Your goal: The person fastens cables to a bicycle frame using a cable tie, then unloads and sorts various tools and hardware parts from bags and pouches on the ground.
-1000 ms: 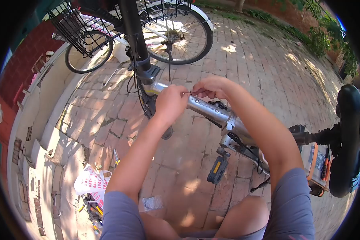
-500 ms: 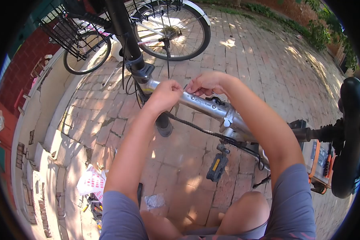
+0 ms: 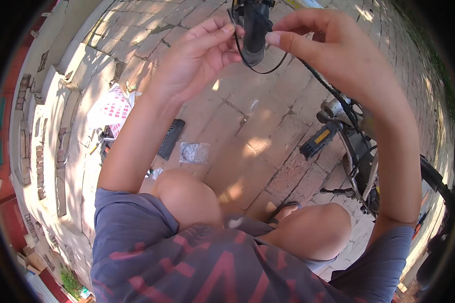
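Near the top, my left hand (image 3: 199,58) pinches a thin black strip (image 3: 263,72) between thumb and fingers. The strip hangs in a loop below a dark upright part (image 3: 254,33) of the bicycle. On the other side of that part is my right hand (image 3: 333,48), thumb and forefinger close together, with the strip's other end passing behind the thumb. Both hands are next to the dark part. What lies behind the right fingertips is partly hidden.
A bicycle pedal (image 3: 318,140) and crank area stand to the right. On the brick paving lie a clear plastic packet (image 3: 194,152), a black flat item (image 3: 171,139) and a white bag with red print (image 3: 110,108) beside some tools. Steps (image 3: 45,121) run along the left.
The view has tilted down, so the silver frame tube is mostly out of sight. My hands have moved apart from their place over the tube, and the looped black strip now shows between them.
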Tool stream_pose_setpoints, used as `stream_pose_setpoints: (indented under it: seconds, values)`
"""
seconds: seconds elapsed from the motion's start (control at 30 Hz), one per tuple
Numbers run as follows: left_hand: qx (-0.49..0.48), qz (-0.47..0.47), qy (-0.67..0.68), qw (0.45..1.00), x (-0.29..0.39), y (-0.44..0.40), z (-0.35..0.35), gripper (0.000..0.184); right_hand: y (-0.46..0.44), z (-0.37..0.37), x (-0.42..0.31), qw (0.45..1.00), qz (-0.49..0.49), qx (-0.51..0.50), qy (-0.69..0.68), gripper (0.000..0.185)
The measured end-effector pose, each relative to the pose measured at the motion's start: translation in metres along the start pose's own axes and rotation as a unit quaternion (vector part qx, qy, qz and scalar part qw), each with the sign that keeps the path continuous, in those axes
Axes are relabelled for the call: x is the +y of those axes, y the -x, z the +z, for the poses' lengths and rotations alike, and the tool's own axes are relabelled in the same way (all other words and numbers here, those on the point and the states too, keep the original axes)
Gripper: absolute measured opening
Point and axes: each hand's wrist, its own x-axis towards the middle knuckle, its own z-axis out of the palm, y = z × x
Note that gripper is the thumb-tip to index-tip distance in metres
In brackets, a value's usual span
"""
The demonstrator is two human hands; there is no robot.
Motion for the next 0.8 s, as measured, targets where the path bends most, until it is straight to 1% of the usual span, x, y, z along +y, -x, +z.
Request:
stream_pose_setpoints:
  seconds: [0.03,0.13,0.17,0.27,0.3,0.33,0.37,0.4,0.43,0.5,0.6,0.7,0.8]
  values:
    - [0.031,0.016,0.019,0.999,0.000,0.014,-0.003,0.021,0.002,0.026,-0.005,0.996,-0.030,-0.012,-0.079,0.024]
    - [0.034,0.025,0.011,0.999,0.006,0.056,-0.019,0.022,-0.001,0.074,-0.024,0.982,-0.025,-0.121,-0.143,0.022]
    - [0.037,0.018,0.018,0.999,0.005,0.069,-0.026,0.021,-0.001,0.087,-0.029,0.977,-0.026,-0.127,-0.172,0.021]
    - [0.144,-0.003,0.017,0.989,-0.014,0.108,-0.044,0.011,0.004,0.131,-0.042,0.976,0.002,-0.127,-0.175,0.022]
    - [0.198,-0.018,-0.078,0.977,-0.032,0.123,-0.061,0.014,0.006,0.147,-0.040,0.978,0.011,-0.129,-0.163,0.021]
    - [0.221,-0.080,-0.277,0.932,-0.051,0.140,-0.078,0.017,0.008,0.167,-0.034,0.983,0.012,-0.113,-0.146,0.022]
    - [0.253,-0.132,-0.349,0.893,-0.087,0.161,-0.102,0.017,0.010,0.189,-0.023,0.987,0.010,-0.099,-0.129,0.024]
    - [0.247,-0.218,-0.448,0.831,-0.114,0.185,-0.112,0.019,0.013,0.211,-0.012,0.990,0.008,-0.082,-0.111,0.025]
    - [0.235,-0.273,-0.473,0.804,-0.146,0.210,-0.123,0.025,0.018,0.230,-0.001,0.986,0.044,-0.106,-0.122,0.025]
    - [0.186,-0.321,-0.539,0.756,-0.201,0.244,-0.133,0.031,0.031,0.270,0.022,0.975,0.103,-0.146,-0.129,0.025]
    - [0.182,-0.225,-0.681,0.672,-0.241,0.258,-0.136,0.036,0.056,0.316,0.048,0.961,0.153,-0.185,-0.136,0.025]
    - [0.199,-0.217,-0.697,0.653,-0.265,0.268,-0.147,0.037,0.078,0.334,0.062,0.949,0.168,-0.234,-0.127,0.025]
    - [0.174,-0.218,-0.675,0.683,-0.270,0.275,-0.160,0.024,0.097,0.343,0.063,0.934,0.161,-0.297,-0.115,0.023]
